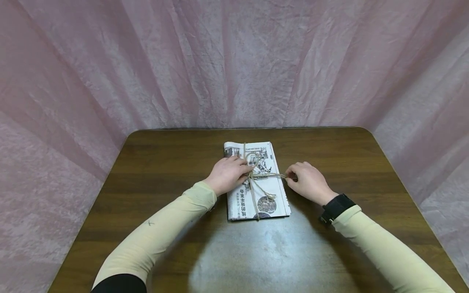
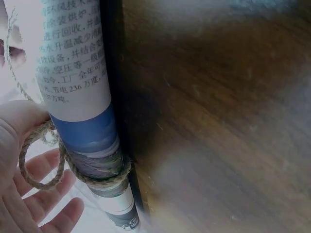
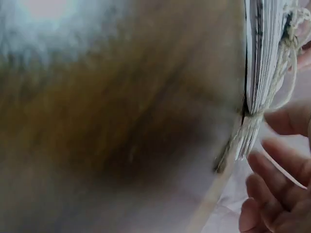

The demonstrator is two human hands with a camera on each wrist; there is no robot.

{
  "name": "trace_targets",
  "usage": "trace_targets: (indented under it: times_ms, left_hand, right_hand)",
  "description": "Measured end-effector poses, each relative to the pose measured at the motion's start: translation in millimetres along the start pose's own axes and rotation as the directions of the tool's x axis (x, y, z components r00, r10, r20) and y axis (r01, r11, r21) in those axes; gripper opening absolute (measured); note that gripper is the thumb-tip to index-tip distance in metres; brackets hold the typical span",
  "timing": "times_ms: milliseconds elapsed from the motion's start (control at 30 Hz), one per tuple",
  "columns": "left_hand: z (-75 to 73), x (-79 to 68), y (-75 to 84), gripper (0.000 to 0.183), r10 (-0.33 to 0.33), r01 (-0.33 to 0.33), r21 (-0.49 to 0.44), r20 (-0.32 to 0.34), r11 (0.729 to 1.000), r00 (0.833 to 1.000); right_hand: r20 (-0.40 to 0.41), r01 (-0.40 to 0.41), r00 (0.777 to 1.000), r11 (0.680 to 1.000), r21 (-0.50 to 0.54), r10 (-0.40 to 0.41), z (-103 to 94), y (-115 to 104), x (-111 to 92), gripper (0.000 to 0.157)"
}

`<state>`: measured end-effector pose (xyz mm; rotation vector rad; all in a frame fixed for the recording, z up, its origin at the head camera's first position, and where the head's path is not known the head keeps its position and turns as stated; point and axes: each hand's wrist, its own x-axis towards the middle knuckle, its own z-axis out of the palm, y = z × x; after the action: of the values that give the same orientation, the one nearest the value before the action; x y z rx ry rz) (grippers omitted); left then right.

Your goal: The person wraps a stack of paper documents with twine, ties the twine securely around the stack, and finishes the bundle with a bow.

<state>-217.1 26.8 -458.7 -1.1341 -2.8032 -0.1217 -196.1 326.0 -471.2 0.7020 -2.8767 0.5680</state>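
Note:
A bundle of folded newspapers (image 1: 258, 205) lies on the table, bound crosswise with twine (image 1: 255, 200) that is knotted on top. My left hand (image 1: 228, 173) lies over the bundle's left side and pinches the twine near the knot. In the left wrist view, a twine loop (image 2: 43, 187) hangs in front of that hand's fingers (image 2: 63, 218). Just beyond the bundle's right edge, my right hand (image 1: 309, 181) pinches a strand drawn out from the knot. The right wrist view shows twine (image 3: 291, 73) running down to the thumb; the fingertip contact is partly hidden.
The brown wooden table (image 1: 165, 162) extends around the bundle. A pink curtain (image 1: 234, 65) hangs behind and beside it. On the right wrist sits a black band (image 1: 338, 208). A frayed twine end (image 1: 270, 196) lies on the top newspaper.

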Motion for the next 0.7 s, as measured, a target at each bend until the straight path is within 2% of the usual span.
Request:
trace_targets:
  times_ms: [100, 233, 367, 467, 600, 700]
  left_hand:
    - [0.2, 0.0, 0.2, 0.039, -0.012, 0.012, -0.029, 0.001, 0.999, 1.000]
    - [1.6, 0.1, -0.7, 0.040, -0.019, 0.019, -0.044, -0.011, 0.999, 1.000]
    - [3.0, 0.4, 0.1, 0.039, -0.021, 0.020, -0.048, -0.024, 0.999, 0.999]
    - [3.0, 1.3, 1.6, 0.039, -0.025, 0.024, -0.058, -0.019, 0.998, 1.000]
    - [2.5, 1.3, 2.1, 0.040, -0.029, 0.029, -0.065, -0.011, 0.997, 1.000]
    - [2.2, 0.6, 1.6, 0.041, -0.029, 0.029, -0.061, -0.001, 0.998, 1.000]
  right_hand:
    - [-0.010, 0.033, 0.999, 0.999, 0.023, -0.033, 0.4, -9, 0, 0.023]
    - [0.003, 0.115, 0.993, 0.992, 0.048, -0.115, 4.9, -39, 3, 0.029]
    - [0.043, 0.204, 0.978, 0.978, 0.045, -0.206, 20.5, -67, 4, 0.020]
    - [0.028, 0.247, 0.968, 0.968, 0.034, -0.248, 27.4, -79, 4, 0.010]
    - [0.007, 0.296, 0.955, 0.954, 0.042, -0.296, 25.9, -90, 1, 0.007]
    - [-0.005, 0.356, 0.934, 0.932, 0.064, -0.356, 22.6, -95, -2, 0.009]
